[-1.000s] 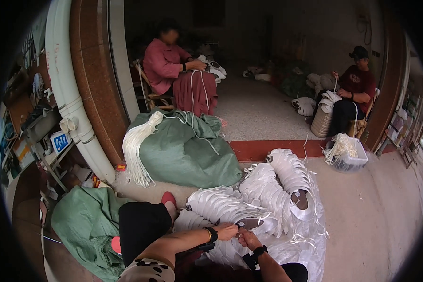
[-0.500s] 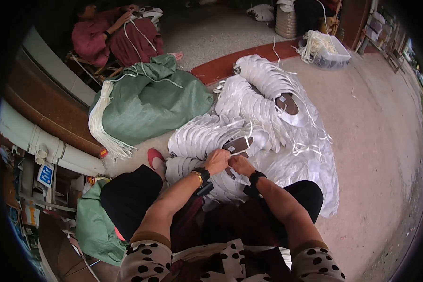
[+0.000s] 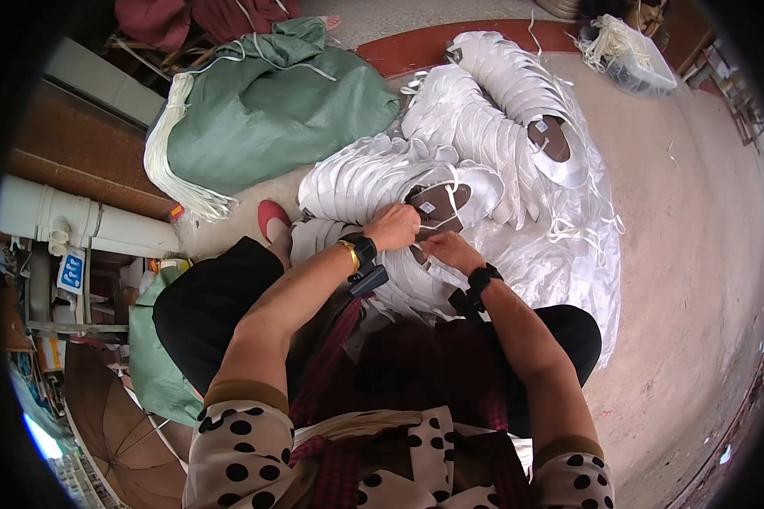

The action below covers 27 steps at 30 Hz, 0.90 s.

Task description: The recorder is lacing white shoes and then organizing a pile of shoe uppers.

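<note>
Hands close together: left hand (image 3: 393,227) & right hand (image 3: 452,250) both pinch white strapped sandal piece w/ brown insole (image 3: 440,202), atop white sandal stack (image 3: 373,174); green woven sack (image 3: 272,119) nearby.

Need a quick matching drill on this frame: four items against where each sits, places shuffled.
Items:
1. big green woven sack
2. red slipper
3. brown folded umbrella
4. white plastic pipe

Places:
A. lower left corner
B. left edge, lying by the brick step
C. upper left, beside the white stacks
D. just left of the left hand

Pairs: 1-C, 2-D, 3-A, 4-B
</note>
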Motion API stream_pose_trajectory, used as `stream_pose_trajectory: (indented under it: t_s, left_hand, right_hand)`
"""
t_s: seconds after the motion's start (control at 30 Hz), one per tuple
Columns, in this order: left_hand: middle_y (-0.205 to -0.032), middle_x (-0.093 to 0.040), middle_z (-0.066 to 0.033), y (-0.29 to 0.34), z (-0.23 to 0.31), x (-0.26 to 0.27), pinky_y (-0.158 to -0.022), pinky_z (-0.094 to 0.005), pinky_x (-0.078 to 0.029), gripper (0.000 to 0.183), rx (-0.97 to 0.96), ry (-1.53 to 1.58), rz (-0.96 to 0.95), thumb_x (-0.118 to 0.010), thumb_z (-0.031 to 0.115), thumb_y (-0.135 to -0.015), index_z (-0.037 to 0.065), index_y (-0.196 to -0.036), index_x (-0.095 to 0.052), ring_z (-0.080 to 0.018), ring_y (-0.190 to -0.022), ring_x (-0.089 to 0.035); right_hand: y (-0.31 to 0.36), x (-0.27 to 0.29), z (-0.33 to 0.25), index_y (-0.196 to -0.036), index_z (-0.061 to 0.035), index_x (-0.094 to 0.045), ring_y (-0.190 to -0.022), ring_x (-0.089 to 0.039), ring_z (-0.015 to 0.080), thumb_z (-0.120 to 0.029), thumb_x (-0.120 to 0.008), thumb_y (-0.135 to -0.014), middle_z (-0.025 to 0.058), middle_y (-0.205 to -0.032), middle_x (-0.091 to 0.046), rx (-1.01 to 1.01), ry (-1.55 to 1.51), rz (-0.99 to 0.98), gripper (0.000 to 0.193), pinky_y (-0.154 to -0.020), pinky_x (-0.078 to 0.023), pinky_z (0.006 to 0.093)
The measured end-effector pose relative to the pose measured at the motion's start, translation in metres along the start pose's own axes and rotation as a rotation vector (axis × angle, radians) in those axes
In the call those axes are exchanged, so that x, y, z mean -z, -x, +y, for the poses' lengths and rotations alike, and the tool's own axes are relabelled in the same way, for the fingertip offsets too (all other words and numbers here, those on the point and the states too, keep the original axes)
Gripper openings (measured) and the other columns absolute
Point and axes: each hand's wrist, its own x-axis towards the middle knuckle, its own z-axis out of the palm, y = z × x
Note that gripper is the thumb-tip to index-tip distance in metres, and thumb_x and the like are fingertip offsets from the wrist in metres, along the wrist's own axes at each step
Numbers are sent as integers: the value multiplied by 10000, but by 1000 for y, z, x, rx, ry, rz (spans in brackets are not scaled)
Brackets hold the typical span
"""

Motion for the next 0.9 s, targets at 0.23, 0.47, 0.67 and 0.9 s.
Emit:
stream_pose_trajectory:
  t_s: [0.23,0.47,0.67,0.9]
  left_hand:
    - [-891,-585,-250,22,3,8,-833,-482,-478,219,-132,-12,-197,-487,114,-861,-28,-859,-653,-415,-892,-603]
    - [-876,-584,-252,25,-2,-10,-792,-493,-480,238,-64,41,23,-486,115,-909,-64,-819,-615,-436,-856,-592]
    - [-856,-651,-228,24,10,2,-840,-493,-490,229,-46,137,27,-463,82,-877,-8,-862,-673,-418,-851,-628]
    - [-876,-712,-214,21,25,25,-846,-384,-529,274,178,249,-161,-534,99,-828,59,-960,-770,-327,-883,-695]
  right_hand:
    - [1,33,-35,-757,-60,-745,-472,-433,123,-325,-671,-785,21,-541,-514,-149,-263,-170,277,-443,-317,320]
    - [3,27,-59,-875,47,-717,-565,-703,204,-144,-611,-878,172,-632,-661,89,-153,134,219,-563,-545,323]
    - [8,39,31,-870,-1,-752,-651,-733,266,-98,-616,-854,159,-754,-729,-577,-3,9,168,-668,-589,348]
    - [30,61,10,-789,-14,-736,-745,-736,193,-372,-741,-778,56,-686,-733,-411,630,-56,358,-739,-578,349]
